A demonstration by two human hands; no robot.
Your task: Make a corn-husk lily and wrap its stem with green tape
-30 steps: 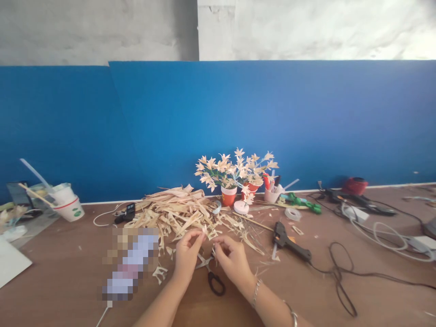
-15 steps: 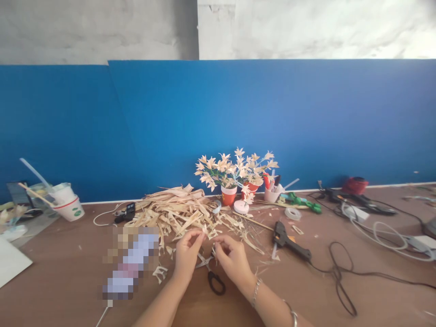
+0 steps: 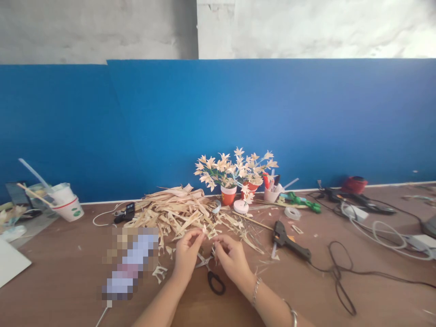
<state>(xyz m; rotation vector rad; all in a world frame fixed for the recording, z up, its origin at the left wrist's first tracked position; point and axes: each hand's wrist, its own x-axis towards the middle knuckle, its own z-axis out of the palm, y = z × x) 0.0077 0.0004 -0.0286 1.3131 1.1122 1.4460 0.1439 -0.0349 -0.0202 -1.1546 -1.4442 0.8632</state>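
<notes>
Between the thumb and fingers of my left hand (image 3: 186,252) is pinched a small pale petal piece (image 3: 205,230), its tip poking up. My right hand (image 3: 232,257) is closed in a pinch close by; a thin pale bit shows at its fingertips, too small to name. Scissors (image 3: 215,282) with black handles lie on the table beneath and between both hands. Just beyond my fingers spreads a heap of dry, straw-coloured husk strips (image 3: 177,206). Behind it, pale star-shaped flowers (image 3: 223,164) stand in red paper cups (image 3: 228,196).
A black glue gun (image 3: 289,243) with its cable lies to the right. Near it are a clear tape roll (image 3: 293,213) and a white round container (image 3: 240,206). Far left stands a paper cup (image 3: 70,210) with sticks. A blurred-out device (image 3: 131,265) lies left of my hands.
Both hands stay almost still in the same pinching pose. The view has shifted very slightly; nothing is picked up or let go.
</notes>
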